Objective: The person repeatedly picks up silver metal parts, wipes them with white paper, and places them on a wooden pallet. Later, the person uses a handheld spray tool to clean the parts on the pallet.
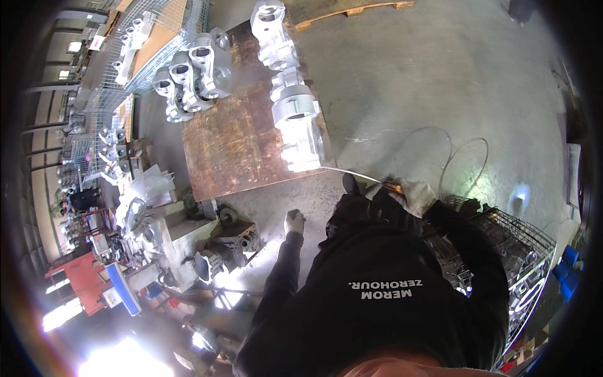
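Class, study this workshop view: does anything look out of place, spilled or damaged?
One thing: a thin cable or hose curls in loose loops against the concrete floor near the right hand, untidy rather than neatly coiled. No spill or damage shows clearly.

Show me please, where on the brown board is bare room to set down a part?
The middle and near-left of the brown board are bare, between the grey castings at far left and the bright castings along its right side. Those two places are crowded.
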The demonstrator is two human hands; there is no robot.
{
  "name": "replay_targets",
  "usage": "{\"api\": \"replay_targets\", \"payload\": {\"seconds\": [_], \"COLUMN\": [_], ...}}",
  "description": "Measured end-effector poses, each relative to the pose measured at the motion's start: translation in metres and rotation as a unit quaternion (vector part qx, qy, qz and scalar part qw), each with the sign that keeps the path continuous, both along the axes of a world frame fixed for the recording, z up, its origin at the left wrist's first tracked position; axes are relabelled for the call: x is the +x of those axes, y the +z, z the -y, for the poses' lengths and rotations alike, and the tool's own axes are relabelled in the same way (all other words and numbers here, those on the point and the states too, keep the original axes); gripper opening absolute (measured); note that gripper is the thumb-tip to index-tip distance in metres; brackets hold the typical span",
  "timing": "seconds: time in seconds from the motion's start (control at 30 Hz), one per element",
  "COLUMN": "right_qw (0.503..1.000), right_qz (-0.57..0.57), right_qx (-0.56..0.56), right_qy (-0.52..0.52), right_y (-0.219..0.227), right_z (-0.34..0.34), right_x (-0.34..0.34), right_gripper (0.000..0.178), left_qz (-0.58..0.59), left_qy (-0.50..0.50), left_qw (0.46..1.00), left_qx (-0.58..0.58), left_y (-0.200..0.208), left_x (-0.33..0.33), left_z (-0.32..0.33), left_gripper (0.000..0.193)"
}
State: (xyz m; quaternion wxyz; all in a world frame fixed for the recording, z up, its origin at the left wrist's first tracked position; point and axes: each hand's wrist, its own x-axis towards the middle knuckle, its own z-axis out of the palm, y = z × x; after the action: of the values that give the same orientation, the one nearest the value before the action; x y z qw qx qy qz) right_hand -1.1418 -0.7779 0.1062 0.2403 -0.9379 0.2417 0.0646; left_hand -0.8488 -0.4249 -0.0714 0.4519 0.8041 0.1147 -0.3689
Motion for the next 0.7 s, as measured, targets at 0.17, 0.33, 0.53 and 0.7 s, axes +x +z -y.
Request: {"api": "replay_targets", "payload": {"seconds": [0.17,0.33,0.53,0.7], "right_qw": [0.99,0.954,0.968,0.891], "right_qz": [-0.106,0.04,0.055,0.047], "right_qx": [0.038,0.06,0.09,0.305], "right_qy": [-0.087,-0.292,-0.229,-0.333], "right_y": [-0.049,-0.095,-0.145,-0.152], "right_z": [0.048,0.063,0.037,0.016], "right_x": [-0.008,-0.009,-0.017,-0.015], "right_gripper": [0.05,0.04,0.038,0.044], "left_qz": [0.173,0.381,0.471,0.507], "left_qy": [-0.053,-0.147,-0.288,-0.382], "left_qw": [0.983,0.909,0.828,0.757], "left_qx": [0.039,0.082,0.093,0.152], "left_y": [0.016,0.076,0.146,0.168], "left_x": [-0.004,0.037,0.08,0.105], "left_z": [0.018,0.121,0.232,0.281], "left_gripper": [0.018,0.03,0.048,0.058]}}
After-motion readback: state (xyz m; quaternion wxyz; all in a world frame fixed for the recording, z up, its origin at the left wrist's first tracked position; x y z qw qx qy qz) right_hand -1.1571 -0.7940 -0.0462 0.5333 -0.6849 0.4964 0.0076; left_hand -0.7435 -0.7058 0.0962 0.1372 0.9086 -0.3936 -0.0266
